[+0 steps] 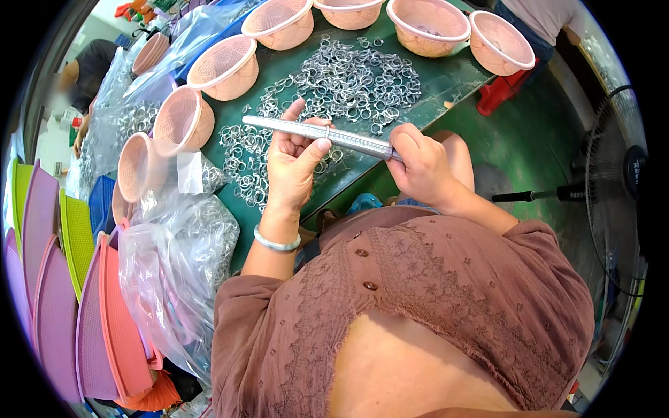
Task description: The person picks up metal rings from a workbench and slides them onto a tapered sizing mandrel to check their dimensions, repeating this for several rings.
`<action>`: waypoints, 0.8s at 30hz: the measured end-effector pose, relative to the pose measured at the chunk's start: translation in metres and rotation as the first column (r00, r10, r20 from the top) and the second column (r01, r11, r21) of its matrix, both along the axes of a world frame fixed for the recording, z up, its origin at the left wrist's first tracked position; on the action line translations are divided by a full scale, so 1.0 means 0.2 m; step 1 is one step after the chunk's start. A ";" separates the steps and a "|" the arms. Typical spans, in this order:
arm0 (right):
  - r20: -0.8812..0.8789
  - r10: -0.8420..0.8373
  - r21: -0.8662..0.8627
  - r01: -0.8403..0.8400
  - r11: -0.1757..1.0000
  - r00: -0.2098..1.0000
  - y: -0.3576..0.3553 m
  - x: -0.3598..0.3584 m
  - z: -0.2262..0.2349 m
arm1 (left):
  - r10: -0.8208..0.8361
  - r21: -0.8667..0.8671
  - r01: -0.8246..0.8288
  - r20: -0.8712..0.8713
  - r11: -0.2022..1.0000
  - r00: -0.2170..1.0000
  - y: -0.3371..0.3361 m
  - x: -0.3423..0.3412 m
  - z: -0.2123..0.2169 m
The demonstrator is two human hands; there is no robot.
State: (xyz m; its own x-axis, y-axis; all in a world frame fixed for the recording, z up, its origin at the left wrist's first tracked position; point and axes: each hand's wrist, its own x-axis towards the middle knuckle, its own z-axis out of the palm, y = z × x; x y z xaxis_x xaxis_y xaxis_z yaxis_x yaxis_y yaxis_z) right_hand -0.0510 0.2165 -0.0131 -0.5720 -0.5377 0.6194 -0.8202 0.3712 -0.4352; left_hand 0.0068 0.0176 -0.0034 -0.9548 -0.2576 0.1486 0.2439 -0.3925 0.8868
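Note:
My right hand (424,161) grips the thick end of a metal ring mandrel (359,141), a tapered silver stick with marks along it. The mandrel points left and slightly up, above the table edge. Thumb and fingers of my left hand (291,161) pinch a small ring (327,132) that sits around the mandrel about midway. The left index finger stretches out beyond the stick. Behind and below the mandrel lies a spread pile of silver rings (359,78) on the green table. More loose rings (245,164) lie just left of my left hand.
Pink plastic baskets (224,68) curve along the table's left and far sides. Clear bags of rings (191,237) and stacked coloured baskets (90,313) stand at the left. A fan (631,171) and a red stool (498,96) are at the right. Another person (543,21) stands far right.

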 end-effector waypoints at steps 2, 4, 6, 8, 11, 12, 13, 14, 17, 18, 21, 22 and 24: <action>-0.010 0.003 0.002 -0.003 1.000 1.000 -0.01 0.00 -0.01 | -0.007 0.002 0.007 -0.011 1.000 1.000 -0.01 0.02 0.00; -0.011 0.012 -0.002 -0.012 1.000 1.000 -0.01 0.00 -0.01 | -0.010 0.009 0.010 -0.020 1.000 1.000 -0.01 0.03 -0.01; -0.011 0.016 -0.006 -0.016 1.000 1.000 -0.01 0.01 -0.01 | -0.005 0.005 0.005 -0.019 1.000 1.000 -0.02 0.04 -0.02; -0.011 0.013 -0.009 -0.014 1.000 1.000 -0.01 0.01 0.00 | 0.005 0.001 -0.005 -0.017 1.000 1.000 -0.01 0.04 -0.02; -0.008 0.011 -0.014 -0.011 1.000 1.000 -0.01 0.01 -0.01 | 0.023 -0.003 -0.023 -0.011 1.000 1.000 0.00 0.04 -0.01; -0.006 0.013 -0.020 -0.013 1.000 1.000 -0.01 0.01 -0.01 | 0.021 -0.003 -0.021 -0.007 1.000 1.000 0.01 0.04 -0.02; -0.004 0.014 -0.026 -0.014 1.000 1.000 0.00 0.01 -0.01 | 0.020 -0.002 -0.020 -0.002 1.000 1.000 0.01 0.03 -0.02; -0.002 0.015 -0.032 -0.015 0.999 1.000 0.00 0.00 -0.01 | 0.018 -0.003 -0.018 0.001 1.000 1.000 0.01 0.03 -0.02; 0.009 0.021 -0.047 -0.020 0.999 1.000 0.01 0.00 -0.01 | 0.008 -0.012 -0.008 0.011 1.000 1.000 0.02 0.02 -0.02; 0.009 0.018 -0.047 -0.018 0.999 1.000 0.02 -0.01 -0.01 | 0.004 -0.018 -0.004 0.015 1.000 1.000 0.03 0.01 -0.01; 0.008 0.010 -0.051 -0.010 0.999 1.000 0.03 -0.02 -0.01 | -0.007 -0.036 0.008 0.025 0.999 1.000 0.04 0.00 0.00; 0.009 0.008 -0.055 -0.008 0.998 1.000 0.04 -0.03 -0.02 | -0.011 -0.042 0.012 0.027 0.999 1.000 0.04 -0.01 0.00; 0.013 0.002 -0.061 -0.001 0.998 1.000 0.05 -0.04 -0.02 | -0.015 -0.046 0.017 0.031 0.999 0.999 0.06 -0.02 0.02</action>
State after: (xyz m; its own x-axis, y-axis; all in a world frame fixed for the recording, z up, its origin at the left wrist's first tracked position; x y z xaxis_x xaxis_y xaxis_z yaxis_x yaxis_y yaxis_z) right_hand -0.0582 0.2268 -0.0171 -0.5794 -0.4999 0.6437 -0.8149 0.3427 -0.4674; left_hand 0.0033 0.0292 -0.0004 -0.9630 -0.2359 0.1300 0.2099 -0.3548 0.9111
